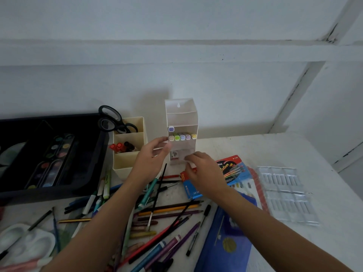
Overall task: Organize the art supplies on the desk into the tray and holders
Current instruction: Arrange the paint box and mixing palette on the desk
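White tiered holder [181, 114] upright at the back of the tabletop [245, 150], pastel markers [182, 137] lined up in its middle tier. Left hand [155, 156] gripping the holder's left wall. Right hand [202, 171] at the lowest compartment, pinching a small white item [191, 165], kind unclear. Cream holder [125, 161] with scissors [112, 120] just left; black tray [49, 195] beyond it. Loose pencils [170, 210] scattered under the forearms.

Tray's [49, 117] black, short holder's [127, 161] cream, tall holder's [181, 112] white with pastel marker caps [182, 137] in purple, green, pink and yellow. Scissors [110, 114] are black, the pencil box [189, 190] is blue and red, counter's [255, 150] white.
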Motion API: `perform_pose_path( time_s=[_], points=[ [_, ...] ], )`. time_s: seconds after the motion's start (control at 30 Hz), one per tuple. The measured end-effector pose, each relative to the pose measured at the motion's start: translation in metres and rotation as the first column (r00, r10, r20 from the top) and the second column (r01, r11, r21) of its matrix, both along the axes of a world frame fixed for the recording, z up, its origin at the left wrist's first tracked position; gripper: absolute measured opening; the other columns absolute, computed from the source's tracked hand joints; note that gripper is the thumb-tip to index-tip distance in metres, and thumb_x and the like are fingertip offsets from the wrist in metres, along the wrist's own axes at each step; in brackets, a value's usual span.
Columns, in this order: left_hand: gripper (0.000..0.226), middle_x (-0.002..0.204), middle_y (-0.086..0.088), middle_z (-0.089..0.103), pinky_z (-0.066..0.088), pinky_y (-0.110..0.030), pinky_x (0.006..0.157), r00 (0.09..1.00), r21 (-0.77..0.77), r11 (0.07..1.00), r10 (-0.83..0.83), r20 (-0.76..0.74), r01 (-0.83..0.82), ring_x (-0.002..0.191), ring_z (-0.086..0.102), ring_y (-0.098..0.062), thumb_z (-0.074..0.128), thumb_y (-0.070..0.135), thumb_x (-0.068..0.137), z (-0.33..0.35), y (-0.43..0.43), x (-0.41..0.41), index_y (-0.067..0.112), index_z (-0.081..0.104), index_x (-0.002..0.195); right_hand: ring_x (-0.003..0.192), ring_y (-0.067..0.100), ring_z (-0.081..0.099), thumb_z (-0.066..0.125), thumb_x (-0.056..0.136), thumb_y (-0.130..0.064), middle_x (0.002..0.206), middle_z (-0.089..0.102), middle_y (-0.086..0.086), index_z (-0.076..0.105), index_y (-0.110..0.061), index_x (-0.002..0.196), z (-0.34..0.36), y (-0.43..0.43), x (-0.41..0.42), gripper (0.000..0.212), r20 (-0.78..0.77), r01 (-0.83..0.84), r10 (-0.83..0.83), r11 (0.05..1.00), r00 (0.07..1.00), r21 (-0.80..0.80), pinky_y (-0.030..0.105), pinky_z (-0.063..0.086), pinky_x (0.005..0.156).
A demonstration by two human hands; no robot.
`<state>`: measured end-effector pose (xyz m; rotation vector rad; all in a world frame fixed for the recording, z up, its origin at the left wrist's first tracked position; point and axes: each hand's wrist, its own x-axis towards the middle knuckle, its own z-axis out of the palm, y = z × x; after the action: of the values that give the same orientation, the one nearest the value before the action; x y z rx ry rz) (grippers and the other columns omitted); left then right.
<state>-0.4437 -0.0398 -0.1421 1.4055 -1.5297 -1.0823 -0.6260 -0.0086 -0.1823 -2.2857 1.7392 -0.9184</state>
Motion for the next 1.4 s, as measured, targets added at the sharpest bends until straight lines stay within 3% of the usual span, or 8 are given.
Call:
perform_pose_path(
  time_s=[0.2, 0.33, 0.5, 0.67, 0.77, 1.07, 1.23, 1.4],
  points=[
    [0.019, 0.114, 0.008, 0.068, 0.055, -0.022, 0.085, 0.998, -0.012, 1.000, 0.015, -0.053, -0.016, 0.109, 0.064, -0.007, 0.050, 0.032, 0.105, -0.002, 0.025, 0.003, 0.027, 0.065, 0.115, 0.084, 0.012, 0.063, 0.061, 0.098, -0.025, 0.098, 0.069, 0.000, 0.069, -0.013, 0.110, 0.008, 0.024, -0.039, 0.019, 0.083, 0.090, -0.093, 0.995, 0.992, 0.041, 0.034, 0.058, 0.074],
    [0.016, 0.101, 0.003, 0.071, 0.056, -0.027, 0.083, 0.999, 0.010, 1.000, -0.001, -0.035, 0.002, 0.098, 0.067, -0.011, 0.051, 0.027, 0.105, -0.008, 0.038, -0.001, 0.027, 0.067, 0.106, 0.094, 0.020, 0.058, 0.066, 0.091, -0.025, 0.099, 0.068, -0.001, 0.071, -0.016, 0.102, 0.006, 0.037, -0.070, 0.016, -0.028, 0.244, -0.247, 0.966, 0.969, -0.088, 0.042, 0.048, 0.081],
    [0.011, 0.114, 0.016, 0.064, 0.055, -0.034, 0.092, 0.950, -0.106, 0.970, -0.187, 0.250, 0.219, 0.109, 0.058, 0.000, 0.058, 0.031, 0.101, -0.027, 0.057, -0.012, 0.034, 0.065, 0.109, 0.134, 0.025, 0.037, 0.059, 0.092, -0.048, 0.139, 0.052, -0.002, 0.060, -0.030, 0.129, 0.003, 0.054, -0.100, 0.041, -0.195, 0.414, -0.384, 0.897, 0.903, 0.154, 0.051, 0.035, 0.104],
    [0.058, 0.157, 0.007, 0.032, 0.023, -0.051, 0.119, 0.665, 0.017, 0.915, -0.305, 0.682, 0.403, 0.145, 0.025, -0.016, 0.053, 0.069, 0.092, -0.040, 0.067, -0.024, 0.045, 0.046, 0.144, 0.146, 0.024, 0.025, 0.049, 0.096, -0.058, 0.157, 0.035, -0.003, 0.044, -0.037, 0.144, -0.005, 0.064, -0.107, 0.053, -0.290, 0.363, -0.285, 0.894, 0.914, 0.264, 0.054, 0.028, 0.116],
    [0.053, 0.155, 0.006, 0.031, 0.015, -0.048, 0.119, 0.671, 0.014, 0.917, -0.301, 0.677, 0.398, 0.145, 0.026, -0.016, 0.058, 0.060, 0.093, -0.042, 0.065, -0.031, 0.047, 0.046, 0.143, 0.145, 0.021, 0.026, 0.052, 0.096, -0.053, 0.155, 0.037, -0.003, 0.045, -0.035, 0.142, -0.005, 0.066, -0.106, 0.050, -0.277, 0.334, -0.267, 0.913, 0.923, 0.232, 0.051, 0.028, 0.116],
    [0.063, 0.117, 0.007, 0.042, 0.049, -0.023, 0.094, 0.830, -0.094, 0.911, -0.320, 0.456, 0.402, 0.111, 0.051, -0.011, 0.083, 0.057, 0.073, -0.041, 0.058, -0.059, 0.031, 0.062, 0.126, 0.126, 0.029, 0.051, 0.058, 0.096, -0.023, 0.129, 0.060, 0.003, 0.062, -0.020, 0.123, -0.005, 0.059, -0.118, 0.027, -0.138, 0.413, -0.398, 0.905, 0.907, 0.104, 0.053, 0.042, 0.102],
    [0.052, 0.122, 0.003, 0.044, 0.033, 0.000, 0.089, 0.835, -0.121, 0.902, -0.323, 0.446, 0.414, 0.113, 0.047, -0.007, 0.082, 0.042, 0.081, -0.049, 0.055, -0.087, 0.024, 0.066, 0.126, 0.138, 0.026, 0.042, 0.049, 0.102, -0.029, 0.138, 0.056, -0.002, 0.056, -0.023, 0.131, -0.002, 0.058, -0.131, 0.031, -0.145, 0.446, -0.425, 0.875, 0.894, 0.186, 0.050, 0.033, 0.112],
    [0.044, 0.151, 0.001, 0.043, 0.034, -0.036, 0.118, 0.792, -0.102, 0.906, -0.300, 0.531, 0.411, 0.139, 0.039, -0.016, 0.066, 0.039, 0.095, -0.061, 0.048, -0.101, 0.024, 0.062, 0.137, 0.147, 0.021, 0.027, 0.044, 0.103, -0.039, 0.150, 0.043, -0.005, 0.046, -0.027, 0.143, -0.002, 0.062, -0.147, 0.041, -0.220, 0.473, -0.427, 0.846, 0.877, 0.245, 0.048, 0.025, 0.118]
  ],
)
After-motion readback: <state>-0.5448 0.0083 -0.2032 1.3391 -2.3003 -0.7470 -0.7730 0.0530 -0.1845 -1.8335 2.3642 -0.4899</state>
